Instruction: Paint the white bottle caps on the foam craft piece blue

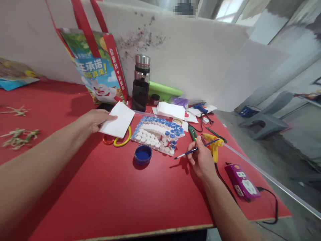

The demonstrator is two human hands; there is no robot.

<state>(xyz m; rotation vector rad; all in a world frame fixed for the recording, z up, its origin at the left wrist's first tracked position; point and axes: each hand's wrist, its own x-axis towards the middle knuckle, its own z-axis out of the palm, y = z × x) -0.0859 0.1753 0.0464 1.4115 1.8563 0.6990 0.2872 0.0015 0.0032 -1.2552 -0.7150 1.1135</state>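
Observation:
My left hand [99, 119] is closed on the edge of a white sheet of paper [118, 120], held above the table at left of centre. Red and yellow scissor handles [122, 140] stick out from under the paper. In my right hand [202, 155] a thin paintbrush [192, 151] is pinched, its tip pointing left. Between the hands lies a white board covered with small round pieces [147, 136]; those along the top and right side are painted blue. An open pot of blue paint [142, 155] stands just in front of it.
Right of my right hand lie a yellow glue gun [214, 147] with a clear glue stick and a purple power strip [242, 182]. Behind stand a steel bottle [142, 68], a black phone [140, 95] and a printed bag [97, 70]. White papers [170, 110] lie at the back.

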